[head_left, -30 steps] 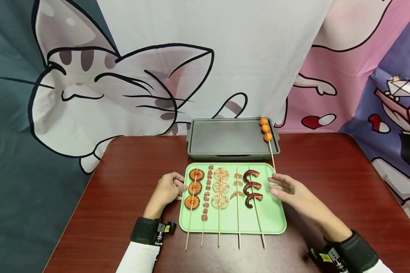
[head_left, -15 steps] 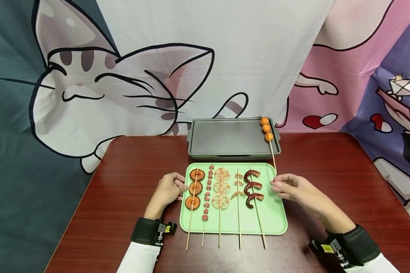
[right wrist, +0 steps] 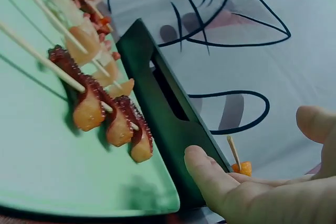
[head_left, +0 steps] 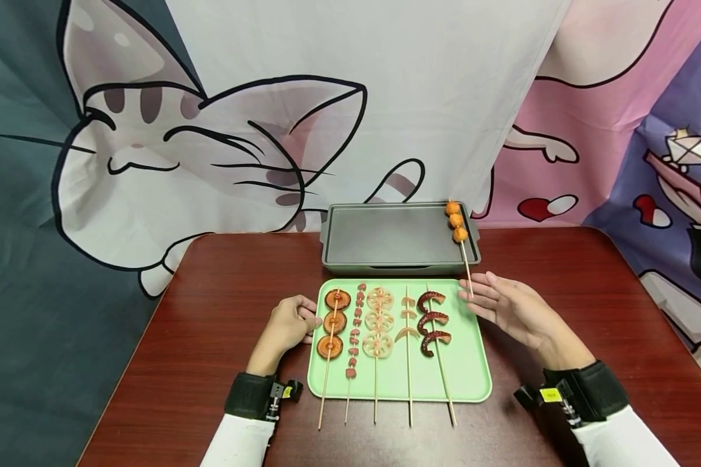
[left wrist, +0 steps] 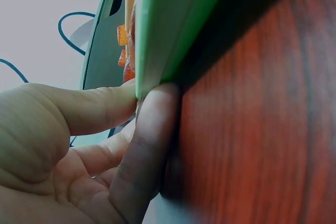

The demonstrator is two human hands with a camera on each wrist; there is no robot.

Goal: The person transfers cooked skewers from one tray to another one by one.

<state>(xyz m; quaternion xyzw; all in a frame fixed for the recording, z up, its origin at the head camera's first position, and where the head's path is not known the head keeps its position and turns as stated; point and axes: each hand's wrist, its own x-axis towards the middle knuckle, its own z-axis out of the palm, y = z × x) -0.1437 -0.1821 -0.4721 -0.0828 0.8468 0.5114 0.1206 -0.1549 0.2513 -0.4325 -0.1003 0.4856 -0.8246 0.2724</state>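
My left hand [head_left: 292, 322] pinches the left edge of a light green tray [head_left: 467, 383], thumb on top and a finger under the rim in the left wrist view. My right hand [head_left: 516, 308] is at the tray's upper right corner, fingers extended and thumb apart in the right wrist view. The stick of a skewer of orange balls [head_left: 455, 220] overlaps its fingertips [head_left: 468, 295]; the balls lie on the right side of a grey griddle pan [head_left: 385, 237]. On the tray are skewers of mushroom caps [head_left: 329, 346], small pink meat pieces [head_left: 350, 372], lotus root slices [head_left: 377, 344], pale curved pieces [head_left: 407, 333] and dark red octopus tentacles [head_left: 435, 337].
The pan stands behind the tray on a dark red wooden table [head_left: 210, 292]. Skewer sticks jut over the tray's near edge. A printed cloth [head_left: 444, 97] with a cartoon cat hangs right behind the table.
My right hand closed its thumb and fingers together near the skewer's stick, then spread them and turned its palm upward. The left hand stays on the tray's edge.
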